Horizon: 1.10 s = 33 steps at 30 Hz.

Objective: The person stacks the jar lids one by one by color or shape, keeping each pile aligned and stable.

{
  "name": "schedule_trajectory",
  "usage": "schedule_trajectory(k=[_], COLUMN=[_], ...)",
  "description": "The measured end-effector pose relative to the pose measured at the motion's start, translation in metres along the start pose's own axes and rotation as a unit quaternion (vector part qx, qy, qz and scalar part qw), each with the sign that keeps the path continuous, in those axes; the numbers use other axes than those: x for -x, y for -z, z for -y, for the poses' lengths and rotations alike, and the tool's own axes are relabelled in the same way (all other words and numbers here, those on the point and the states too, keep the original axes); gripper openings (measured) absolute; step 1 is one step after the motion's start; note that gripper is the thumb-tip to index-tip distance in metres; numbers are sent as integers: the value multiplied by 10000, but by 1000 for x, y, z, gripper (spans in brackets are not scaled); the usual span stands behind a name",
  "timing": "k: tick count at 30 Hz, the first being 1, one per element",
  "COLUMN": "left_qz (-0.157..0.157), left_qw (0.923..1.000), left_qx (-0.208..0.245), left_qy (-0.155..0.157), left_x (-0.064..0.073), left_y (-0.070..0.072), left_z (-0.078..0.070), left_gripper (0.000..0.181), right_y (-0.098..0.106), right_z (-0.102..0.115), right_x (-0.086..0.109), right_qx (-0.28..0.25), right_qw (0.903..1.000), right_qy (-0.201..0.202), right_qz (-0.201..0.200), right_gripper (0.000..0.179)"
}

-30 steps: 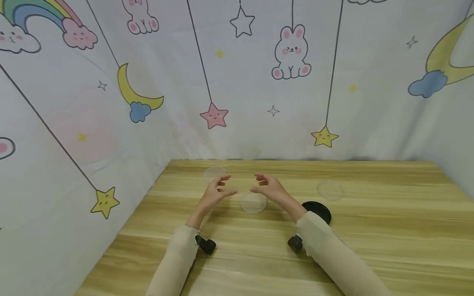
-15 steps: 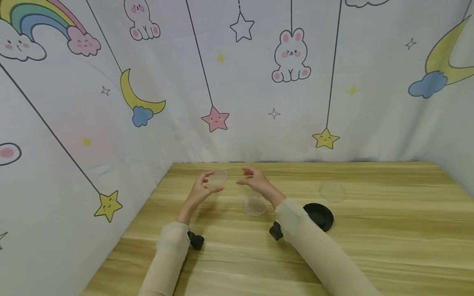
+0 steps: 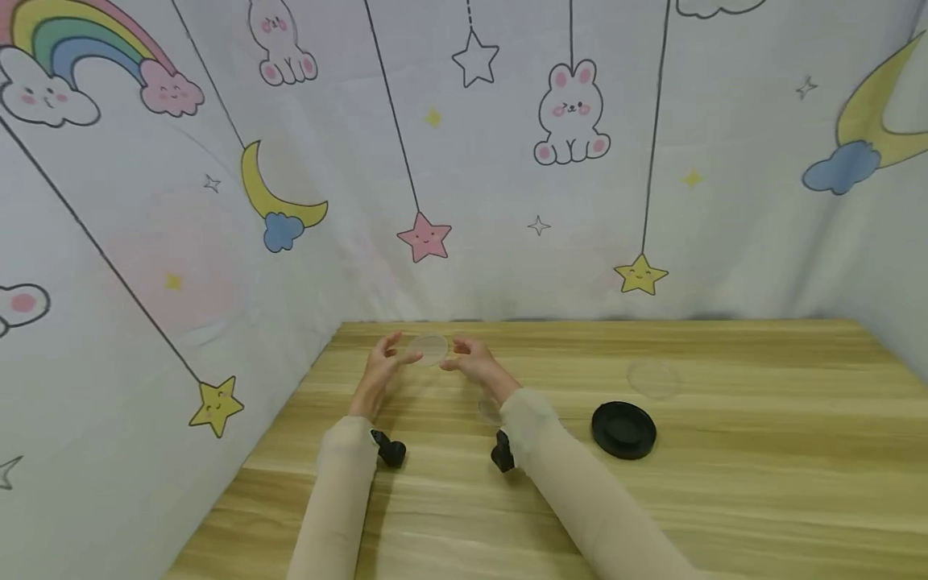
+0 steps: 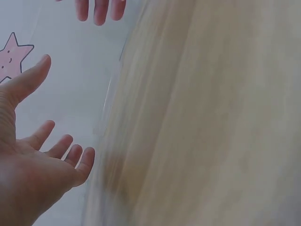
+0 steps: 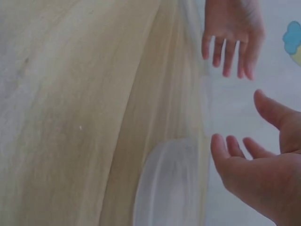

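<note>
A clear round disc-like piece (image 3: 432, 349) lies at the back left of the table in the head view. My left hand (image 3: 380, 372) is at its left side, fingers spread and thumb overlapping its edge in this view. On the other side my right hand (image 3: 478, 367) faces it with fingers loosely bent, palm toward the left hand. Neither hand grips anything. The wrist views show both palms facing with a gap between. A second clear round piece (image 3: 488, 412) is partly hidden by my right wrist; the right wrist view shows its pale curved side (image 5: 167, 188).
A black round dish (image 3: 623, 430) lies right of my right forearm on the wood-grain table (image 3: 761, 451). Behind it is another faint clear round piece (image 3: 654, 379). A white curtain (image 3: 493, 274) printed with stars and rabbits borders the table's back and left.
Both hands have moved left and away from over the middle clear piece to either side of the back-left one. The black dish, earlier partly covered by my right arm, now shows fully.
</note>
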<state>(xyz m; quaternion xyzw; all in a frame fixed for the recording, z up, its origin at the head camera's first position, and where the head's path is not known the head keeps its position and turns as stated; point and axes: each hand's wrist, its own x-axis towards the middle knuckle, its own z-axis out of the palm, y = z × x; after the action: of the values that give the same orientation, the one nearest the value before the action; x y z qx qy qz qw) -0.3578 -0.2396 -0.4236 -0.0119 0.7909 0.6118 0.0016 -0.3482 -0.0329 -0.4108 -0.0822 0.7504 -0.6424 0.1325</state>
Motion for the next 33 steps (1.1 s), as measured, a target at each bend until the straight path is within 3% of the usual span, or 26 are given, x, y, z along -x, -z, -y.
schedule_trajectory(k=[6,10,15,18,27,33], left_qz=[35,118,381,365,411,392], left_qw=[9999,9991,9979,9979,9986,9990], left_qx=[148,376,359,366,183,108], left_qy=[-1,171,371,399,294,198], left_x=[-7,-12,-16,-18,-20,-22], left_y=[1,0,-1,-2,-11,-9], left_z=[6,8,14,15,17,17], left_gripper=[81,82,84,84,79,74], right_y=[-2,-2,-5,-8,-13,-14], right_z=[-5,-4,-8,-10,-17,-15], right_x=[-9,-14,-20,-24,-28,-31], right_qx=[-260,-346,-316,-266,-321,-422], right_qw=[9996,9994,9987,9977,9961,9960], right_qy=[-71,-50,-172,-236,-76,-89], right_qz=[-19,39,349,572,824,783], right_gripper=[70,73,77,78,71,73])
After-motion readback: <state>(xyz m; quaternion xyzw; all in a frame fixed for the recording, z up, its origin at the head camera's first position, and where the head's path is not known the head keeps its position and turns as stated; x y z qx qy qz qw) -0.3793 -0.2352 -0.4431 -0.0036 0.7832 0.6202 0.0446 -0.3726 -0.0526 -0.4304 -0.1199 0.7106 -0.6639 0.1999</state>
